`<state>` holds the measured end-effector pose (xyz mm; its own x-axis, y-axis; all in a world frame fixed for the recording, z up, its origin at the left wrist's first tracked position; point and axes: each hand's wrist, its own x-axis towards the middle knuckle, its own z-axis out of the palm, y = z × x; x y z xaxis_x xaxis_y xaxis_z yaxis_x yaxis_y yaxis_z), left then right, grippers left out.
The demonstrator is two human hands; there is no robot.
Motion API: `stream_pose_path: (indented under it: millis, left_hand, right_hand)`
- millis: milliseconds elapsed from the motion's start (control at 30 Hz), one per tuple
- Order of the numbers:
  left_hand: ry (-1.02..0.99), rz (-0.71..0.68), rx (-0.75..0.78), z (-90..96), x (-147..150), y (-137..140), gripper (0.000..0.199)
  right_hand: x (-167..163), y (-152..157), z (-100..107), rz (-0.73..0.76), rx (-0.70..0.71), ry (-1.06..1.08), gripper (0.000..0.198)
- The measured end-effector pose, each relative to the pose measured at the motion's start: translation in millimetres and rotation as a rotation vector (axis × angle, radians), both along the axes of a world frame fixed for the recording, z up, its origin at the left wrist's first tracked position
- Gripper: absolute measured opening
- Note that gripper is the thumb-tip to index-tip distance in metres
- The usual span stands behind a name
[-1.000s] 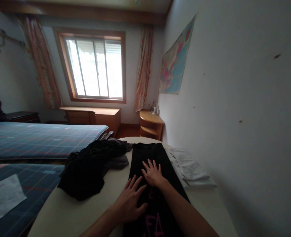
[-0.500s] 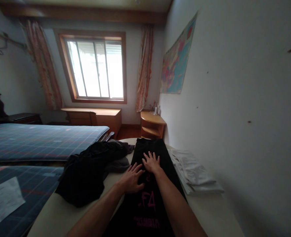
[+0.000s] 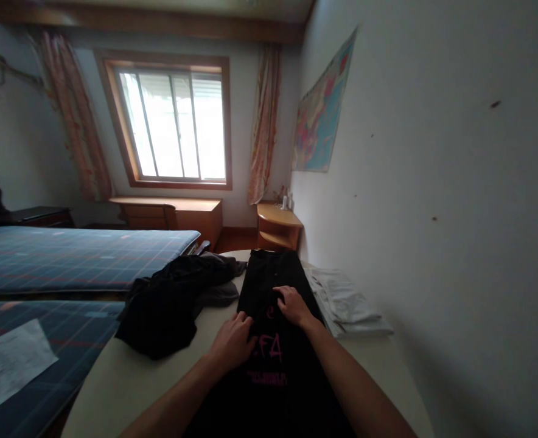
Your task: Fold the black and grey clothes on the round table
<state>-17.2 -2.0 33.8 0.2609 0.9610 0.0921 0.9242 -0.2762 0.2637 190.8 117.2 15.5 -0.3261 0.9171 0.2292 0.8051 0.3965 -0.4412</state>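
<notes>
A long black garment with pink lettering (image 3: 269, 348) lies folded into a strip, running away from me on the cream table. My left hand (image 3: 233, 342) is at its left edge, fingers curled down onto the cloth. My right hand (image 3: 293, 306) sits a little farther up on the right half, its fingers bent and gathered on the fabric. The fingertips of both hands are partly hidden. Left of the strip lies a crumpled pile of black and grey clothes (image 3: 164, 304). To its right rests a stack of folded white cloth (image 3: 344, 304).
The round cream table (image 3: 98, 389) stands close to the white wall (image 3: 433, 152) on the right. On the left are beds with blue plaid mattresses (image 3: 81, 261) and a sheet of paper (image 3: 13, 365). Farther off stand a wooden desk (image 3: 196, 210) and a corner shelf (image 3: 280, 216).
Both hands lay spread flat on the black garment; now their fingers are curled in on it. The right hand has come slightly nearer and the left has shifted left to the edge.
</notes>
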Motion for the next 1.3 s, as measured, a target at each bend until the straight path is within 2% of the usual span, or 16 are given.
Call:
stream_pose_path:
  millis: [100,267,467,600,867,1067,1300]
  left_hand:
    - [-0.012,0.054,-0.052,5.8,6,-10,0.026]
    - [-0.130,0.036,-0.048,4.2,14,-19,0.031]
    - [-0.248,0.058,-0.014,-13.0,17,-28,0.042]
    - [-0.241,0.068,-0.013,-18.6,19,-31,0.048]
    - [-0.262,0.031,-0.016,-22.0,15,-34,0.054]
    - [-0.292,0.029,-0.007,-24.2,13,-35,0.053]
    - [-0.427,0.043,0.044,-23.0,9,-36,0.055]
  right_hand:
    - [1,-9,-1,0.000,-0.006,-0.004,0.039]
    - [-11,-5,1,-0.111,-0.043,-0.006,0.041]
    - [-36,14,4,-0.267,-0.108,-0.044,0.050]
    - [-52,30,9,-0.355,-0.125,-0.071,0.055]
    - [-64,63,12,-0.488,-0.134,-0.056,0.038]
    - [-62,77,11,-0.502,-0.202,0.071,0.026]
    - [-60,102,17,-0.471,-0.257,0.359,0.028]
